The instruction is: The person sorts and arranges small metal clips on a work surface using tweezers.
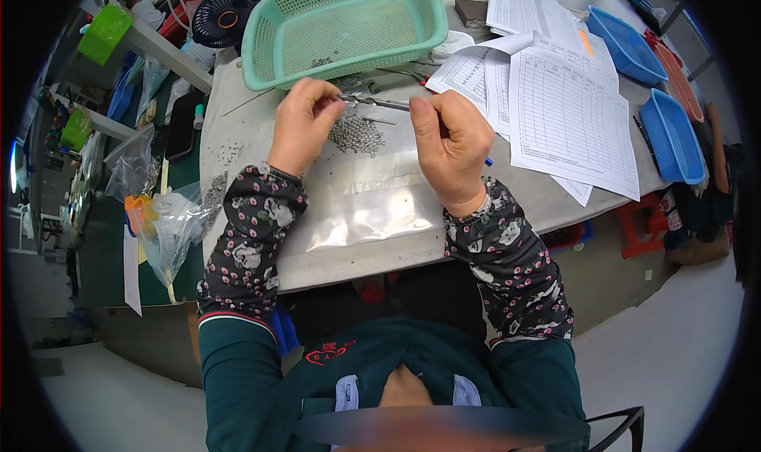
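Observation:
Above the table, my right hand (453,147) is closed round a slim silver metal tool (384,103) that points left; its exact kind is unclear. The fingers of my left hand (304,123) are pinched together at the tool's far end, and whatever small thing is in them is hidden. Just below the tool lies a pile of small shiny metal parts (357,135), some ring-like. A clear plastic bag (369,218) is spread flat between my forearms, in front of the pile.
A green plastic basket (265,70) stands at the back, with a few small parts inside. Printed sheets (571,119) cover the right side. Blue baskets (670,139) are at the far right edge. On the left are a fan (226,16), a phone (184,125) and orange-handled scissors (139,213).

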